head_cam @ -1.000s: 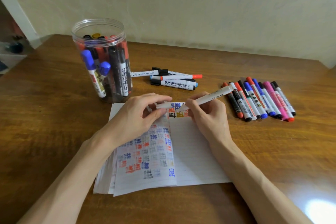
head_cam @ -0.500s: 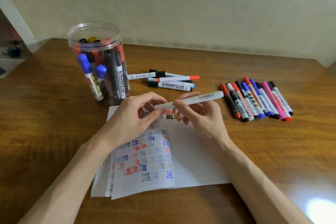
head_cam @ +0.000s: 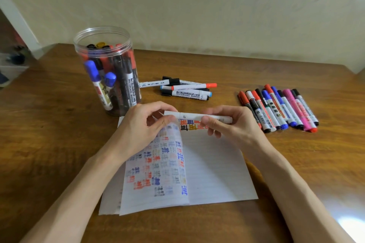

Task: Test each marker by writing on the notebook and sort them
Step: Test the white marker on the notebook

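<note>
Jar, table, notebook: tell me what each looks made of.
Jar: probably clear, glossy plastic; the markers show through its wall.
Table: wood or wood veneer, semi-gloss; brown grain, with light glare at the near right corner.
Notebook: thin, matte, lined paper; ink shows through the turned leaf.

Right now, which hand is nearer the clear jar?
Left. The left hand is just before the jar; the right hand lies farther right along the white marker.

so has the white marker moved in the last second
Yes: the white marker has levelled out, its right end dropping away from the row of markers, above the notebook.
</note>
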{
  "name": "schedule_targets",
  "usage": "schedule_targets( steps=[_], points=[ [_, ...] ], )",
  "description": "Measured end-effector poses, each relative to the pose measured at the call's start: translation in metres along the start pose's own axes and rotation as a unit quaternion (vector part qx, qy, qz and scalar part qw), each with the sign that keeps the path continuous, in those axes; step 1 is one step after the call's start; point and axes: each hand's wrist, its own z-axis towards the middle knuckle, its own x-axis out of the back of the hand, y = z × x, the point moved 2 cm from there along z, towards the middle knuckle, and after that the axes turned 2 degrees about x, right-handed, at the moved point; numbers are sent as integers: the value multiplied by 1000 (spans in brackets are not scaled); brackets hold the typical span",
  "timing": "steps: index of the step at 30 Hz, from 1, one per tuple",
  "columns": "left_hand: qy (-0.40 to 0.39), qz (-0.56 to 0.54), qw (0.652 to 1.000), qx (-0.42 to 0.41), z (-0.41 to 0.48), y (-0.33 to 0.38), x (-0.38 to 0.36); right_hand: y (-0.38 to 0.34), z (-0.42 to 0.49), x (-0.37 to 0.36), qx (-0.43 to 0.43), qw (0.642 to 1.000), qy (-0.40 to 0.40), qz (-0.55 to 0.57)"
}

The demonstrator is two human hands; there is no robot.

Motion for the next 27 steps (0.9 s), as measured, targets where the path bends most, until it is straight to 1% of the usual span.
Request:
schedule_targets(
  steps=[3, 8, 11, 14, 16, 18, 19, 21, 23, 25, 27],
  points=[
    [20, 6, 1000, -6, 0, -2, -2, -2, 1, 0, 33, 999, 3, -29],
    [49, -28, 998, -26, -1, 6, -2, 2, 2, -1, 64, 997, 19, -23],
    [51, -42, 997, -28, -2, 8, -4, 4, 2, -4, 73, 997, 18, -31],
    [45, -26, 998, -32, -3, 3, -4, 7, 3, -4, 75, 996, 11, -38],
    [42, -9, 999, -32, 0, 0, -4, 8, 4, -5, 81, 994, -10, -72],
    [47, 1, 998, -31, 3, -1, -4, 9, 6, -6, 88, 985, -25, -146],
    [48, 3, 998, -32, 5, 1, -5, 9, 7, -6, 91, 979, -20, -183],
    [39, -1, 999, -27, 7, 3, -9, 8, 8, 0, 101, 963, 12, -251],
    [29, 4, 999, -16, 8, 3, -12, 7, 9, 12, 97, 950, 66, -289],
    [14, 37, 999, 15, 8, 2, -11, 13, 11, 27, 56, 937, 140, -314],
    [-10, 77, 996, 45, 8, 1, -11, 20, 11, 37, 14, 913, 207, -351]
  ],
)
